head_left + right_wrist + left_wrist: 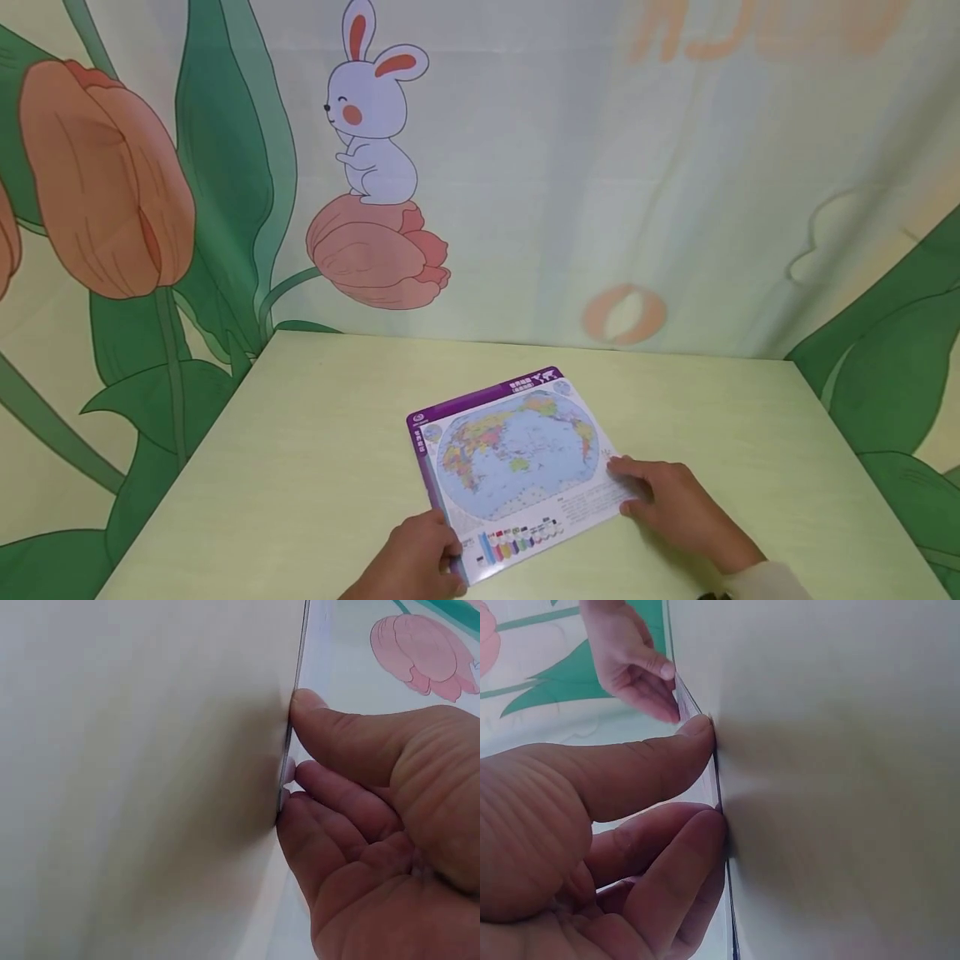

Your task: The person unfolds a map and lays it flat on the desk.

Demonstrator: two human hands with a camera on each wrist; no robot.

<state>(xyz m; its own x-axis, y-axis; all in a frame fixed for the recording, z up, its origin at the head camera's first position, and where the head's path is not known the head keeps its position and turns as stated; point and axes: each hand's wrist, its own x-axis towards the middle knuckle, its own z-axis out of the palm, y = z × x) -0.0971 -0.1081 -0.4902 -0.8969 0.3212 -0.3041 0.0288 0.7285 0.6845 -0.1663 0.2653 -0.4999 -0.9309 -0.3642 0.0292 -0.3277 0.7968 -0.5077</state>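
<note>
A thin, flat world map sheet (517, 454) with a purple top border lies tilted at the middle front of the pale table. My left hand (420, 554) holds its lower left edge with bent fingers. In the left wrist view, the thumb and fingertips of that hand (622, 832) meet the sheet's thin edge. On the opposite side, my right hand (678, 508) grips the lower right edge near the corner. The right wrist view shows this hand's thumb and fingertips (304, 817) against the edge. Whether the sheet is slightly raised, I cannot tell.
The pale yellow-green table (300, 442) extends around the sheet on every side. Behind it hangs a curtain (525, 208) printed with a white rabbit, tulips and green leaves.
</note>
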